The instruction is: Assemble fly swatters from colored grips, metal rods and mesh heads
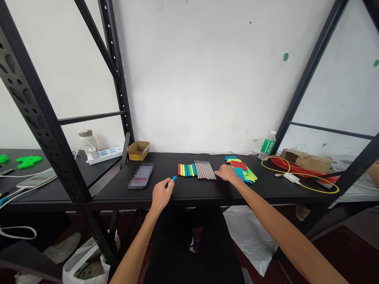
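Near the black desk's (186,193) front edge, left fingers (169,184) are pinching a blue stick (174,178); right fingers (219,172), grip unclear, are lying between silvery rods (205,170) and multicoloured pieces (240,172).

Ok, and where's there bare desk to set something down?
Between the smartphone and the coloured sticks, behind the left hand; also before the metal rods, left of the right hand. Crowded: the right end, with plastic bottle, yellow cable, cardboard box.

The row of thin silver-grey rods (205,170) looks like smooth, slightly shiny metal. The row of short coloured sticks (187,170) looks like smooth plastic. The long black tabletop (192,191) has a matt finish. The small open brown box (135,156) seems to be of cardboard.
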Available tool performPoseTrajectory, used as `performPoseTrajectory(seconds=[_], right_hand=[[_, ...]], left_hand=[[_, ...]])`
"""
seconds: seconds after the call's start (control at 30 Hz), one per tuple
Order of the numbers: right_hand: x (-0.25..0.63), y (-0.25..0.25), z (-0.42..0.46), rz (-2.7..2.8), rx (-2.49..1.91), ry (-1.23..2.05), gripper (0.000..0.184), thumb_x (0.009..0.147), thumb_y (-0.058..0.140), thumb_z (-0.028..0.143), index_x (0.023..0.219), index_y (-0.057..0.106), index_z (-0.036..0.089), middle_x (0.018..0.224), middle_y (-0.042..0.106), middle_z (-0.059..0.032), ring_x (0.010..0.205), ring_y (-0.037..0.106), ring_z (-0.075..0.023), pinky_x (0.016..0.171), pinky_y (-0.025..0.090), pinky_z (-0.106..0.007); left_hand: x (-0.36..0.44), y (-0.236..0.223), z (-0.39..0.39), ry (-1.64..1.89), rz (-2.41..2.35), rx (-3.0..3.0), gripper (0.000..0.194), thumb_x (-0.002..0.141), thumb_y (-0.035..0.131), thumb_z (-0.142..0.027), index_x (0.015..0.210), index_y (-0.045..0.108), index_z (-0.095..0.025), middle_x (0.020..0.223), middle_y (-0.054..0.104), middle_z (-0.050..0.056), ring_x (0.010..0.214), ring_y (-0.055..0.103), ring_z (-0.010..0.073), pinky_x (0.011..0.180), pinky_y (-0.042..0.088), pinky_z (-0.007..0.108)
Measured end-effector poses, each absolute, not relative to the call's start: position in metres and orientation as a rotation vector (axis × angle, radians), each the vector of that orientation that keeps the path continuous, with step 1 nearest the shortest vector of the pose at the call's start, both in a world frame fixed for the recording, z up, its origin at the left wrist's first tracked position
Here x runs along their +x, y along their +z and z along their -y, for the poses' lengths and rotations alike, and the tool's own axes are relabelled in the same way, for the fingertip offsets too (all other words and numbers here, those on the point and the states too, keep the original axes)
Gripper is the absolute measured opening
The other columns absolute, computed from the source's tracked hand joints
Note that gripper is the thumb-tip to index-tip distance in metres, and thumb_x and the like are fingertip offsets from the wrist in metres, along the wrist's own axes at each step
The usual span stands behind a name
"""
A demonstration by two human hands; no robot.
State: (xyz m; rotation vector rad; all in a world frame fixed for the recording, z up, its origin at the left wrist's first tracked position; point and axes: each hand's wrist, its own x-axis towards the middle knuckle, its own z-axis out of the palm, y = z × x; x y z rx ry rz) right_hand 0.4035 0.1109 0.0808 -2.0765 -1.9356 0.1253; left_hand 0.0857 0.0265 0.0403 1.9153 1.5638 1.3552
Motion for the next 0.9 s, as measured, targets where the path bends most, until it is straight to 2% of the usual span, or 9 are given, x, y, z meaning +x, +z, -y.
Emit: performPoseTrajectory(seconds=[0.13,0.3,0.5,0.9], right_hand=[[0.404,0.083,-0.113,1.94,-2.114,0.126,0.022,0.081,0.062,0.032,0.073,0.072,0.013,0.063,0.069,-0.0116,0.074,0.069,-0.0237,0.068,0.044,-0.026],[0.403,0.083,-0.117,1.963,-2.132,0.16,0.034,0.085,0.057,0.038,0.063,0.068,0.014,0.059,0.068,-0.012,0.068,0.068,-0.0225,0.065,0.045,-0.026],[0.405,0.081,-0.123,1.979,-2.158,0.219,0.034,0.082,0.059,0.039,0.06,0.066,0.015,0.056,0.067,-0.0102,0.057,0.066,-0.0192,0.059,0.045,-0.025],[0.401,0.082,-0.13,1.963,-2.178,0.25,0.033,0.081,0.059,0.04,0.062,0.066,0.015,0.054,0.066,-0.0088,0.047,0.063,-0.018,0.055,0.046,-0.026]], left_hand=[[0.087,0.041,-0.025,1.357,-1.574,1.922,0.046,0.093,0.039,-0.051,0.059,0.036,-0.02,0.056,0.038,-0.004,0.055,0.035,0.0119,0.054,0.024,0.024],[0.087,0.045,-0.022,1.342,-1.571,1.914,0.05,0.091,0.039,-0.057,0.059,0.031,-0.021,0.057,0.029,-0.004,0.055,0.03,0.0117,0.053,0.022,0.025],[0.088,0.046,-0.021,1.328,-1.591,1.937,0.052,0.091,0.041,-0.058,0.058,0.027,-0.02,0.058,0.024,-0.004,0.055,0.027,0.0112,0.053,0.019,0.027],[0.088,0.043,-0.023,1.284,-1.678,1.994,0.055,0.088,0.044,-0.055,0.052,0.026,-0.019,0.058,0.02,-0.003,0.055,0.02,0.011,0.053,0.013,0.029]])
